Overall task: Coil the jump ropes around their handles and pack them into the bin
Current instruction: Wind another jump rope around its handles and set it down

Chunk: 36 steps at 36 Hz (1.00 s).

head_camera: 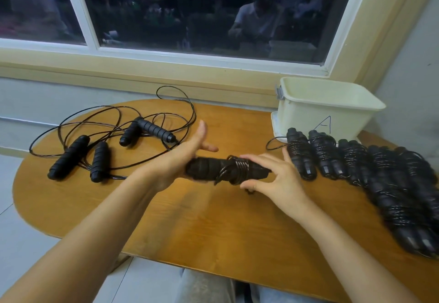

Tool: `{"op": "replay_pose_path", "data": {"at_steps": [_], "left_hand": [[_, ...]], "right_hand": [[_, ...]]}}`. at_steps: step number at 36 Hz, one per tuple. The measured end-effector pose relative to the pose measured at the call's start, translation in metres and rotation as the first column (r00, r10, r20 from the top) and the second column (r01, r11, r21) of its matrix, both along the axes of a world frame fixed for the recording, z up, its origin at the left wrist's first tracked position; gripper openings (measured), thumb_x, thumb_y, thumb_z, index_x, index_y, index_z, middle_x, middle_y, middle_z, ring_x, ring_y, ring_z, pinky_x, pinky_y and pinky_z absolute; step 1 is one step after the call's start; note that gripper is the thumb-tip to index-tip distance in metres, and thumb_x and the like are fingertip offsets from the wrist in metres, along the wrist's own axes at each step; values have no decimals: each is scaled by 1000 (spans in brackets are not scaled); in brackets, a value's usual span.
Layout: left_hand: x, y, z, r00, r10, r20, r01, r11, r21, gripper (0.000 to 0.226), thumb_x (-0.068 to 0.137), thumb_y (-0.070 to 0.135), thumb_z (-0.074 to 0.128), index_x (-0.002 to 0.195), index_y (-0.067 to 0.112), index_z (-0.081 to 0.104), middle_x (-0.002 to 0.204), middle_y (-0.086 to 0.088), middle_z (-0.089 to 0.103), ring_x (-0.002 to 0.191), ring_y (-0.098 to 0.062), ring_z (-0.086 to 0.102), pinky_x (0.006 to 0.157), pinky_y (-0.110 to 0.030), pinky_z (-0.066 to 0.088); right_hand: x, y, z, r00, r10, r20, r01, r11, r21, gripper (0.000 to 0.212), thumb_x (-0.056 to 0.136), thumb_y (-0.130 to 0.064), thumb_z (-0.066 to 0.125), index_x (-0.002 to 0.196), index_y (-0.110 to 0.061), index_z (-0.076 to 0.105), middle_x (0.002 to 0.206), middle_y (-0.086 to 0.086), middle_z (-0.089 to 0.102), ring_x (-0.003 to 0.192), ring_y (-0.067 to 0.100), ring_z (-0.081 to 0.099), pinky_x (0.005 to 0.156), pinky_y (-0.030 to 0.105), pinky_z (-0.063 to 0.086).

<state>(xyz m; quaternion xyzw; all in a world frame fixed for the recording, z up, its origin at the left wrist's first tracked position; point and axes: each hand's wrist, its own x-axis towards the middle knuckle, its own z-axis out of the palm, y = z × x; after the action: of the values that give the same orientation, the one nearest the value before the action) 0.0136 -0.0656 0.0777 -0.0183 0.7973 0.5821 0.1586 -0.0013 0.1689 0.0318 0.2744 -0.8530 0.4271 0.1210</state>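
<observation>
Rope bundle [213,171] lies crosswise between the hands, left hand [183,158] straight-fingered under one end, right hand [275,179] curled round the other, nearer the bin [308,117] beyond.

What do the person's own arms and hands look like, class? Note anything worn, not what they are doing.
The left hand and right hand are bare: no gloves, rings, watch or bracelets show. The left forearm and right forearm are bare as well, with no sleeve in view. No markings or cables are visible.
</observation>
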Motion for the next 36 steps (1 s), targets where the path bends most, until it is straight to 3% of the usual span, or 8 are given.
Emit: {"op": "replay_pose_path", "data": {"at_steps": [3,6,9,11,19,23,27,36], "left_hand": [[6,0,0,999,-2,49,-16,935,354,95,80,85,14,119,12,59,114,-19,71,108,-30,68,100,-45,47],[16,16,-9,1000,7,5,-8,901,435,87,80,83,24,124,14,53,125,-6,68,115,-24,65,104,-44,41],[26,41,-22,984,52,-173,-3,962,272,64,77,64,65,129,31,47,133,17,59,110,-6,65,93,-25,50],[28,55,-29,956,57,-287,15,970,243,82,68,39,81,138,33,38,137,25,48,112,-5,63,86,-24,55],[18,67,-42,835,95,-543,-26,991,133,80,76,18,77,146,21,36,146,14,46,61,-19,65,61,-45,59],[9,64,-43,822,100,-560,-47,993,108,56,90,16,66,141,23,44,136,13,57,68,-9,57,66,-22,53],[0,66,-47,838,168,-519,-63,975,214,44,91,3,63,131,17,51,128,9,62,115,-4,62,76,-11,50],[-23,73,-62,840,223,-494,-88,955,282,43,87,6,67,128,10,56,120,2,69,111,-5,65,71,-11,50]], "right_hand": [[4,-2,3,986,-22,167,57,976,-209,43,66,-59,68,108,-50,61,102,-27,69,109,-6,59,116,46,33],[3,-4,6,969,-47,244,140,913,-384,32,77,-48,68,106,-33,69,101,-12,74,101,4,66,90,28,53],[1,-9,5,953,-97,287,219,877,-428,22,84,-40,70,102,-28,68,99,-10,73,98,3,65,80,17,50],[1,-13,4,936,-116,332,264,854,-448,24,86,-40,70,103,-24,66,101,-8,71,98,5,64,80,19,49],[0,-9,2,921,-122,370,297,834,-465,60,74,-56,66,127,-30,55,129,-9,60,119,6,56,92,23,48],[-1,-6,1,958,-83,274,191,898,-396,74,86,-51,56,154,-33,30,152,-15,42,134,-4,41,105,16,40],[-5,-8,-10,971,-97,218,169,925,-341,68,91,-48,47,154,-33,27,148,-15,42,123,-21,40,93,1,35],[-24,-3,-25,978,-201,56,208,955,-210,62,94,-51,40,148,-54,8,158,-18,27,142,-4,25,103,3,24]]}}
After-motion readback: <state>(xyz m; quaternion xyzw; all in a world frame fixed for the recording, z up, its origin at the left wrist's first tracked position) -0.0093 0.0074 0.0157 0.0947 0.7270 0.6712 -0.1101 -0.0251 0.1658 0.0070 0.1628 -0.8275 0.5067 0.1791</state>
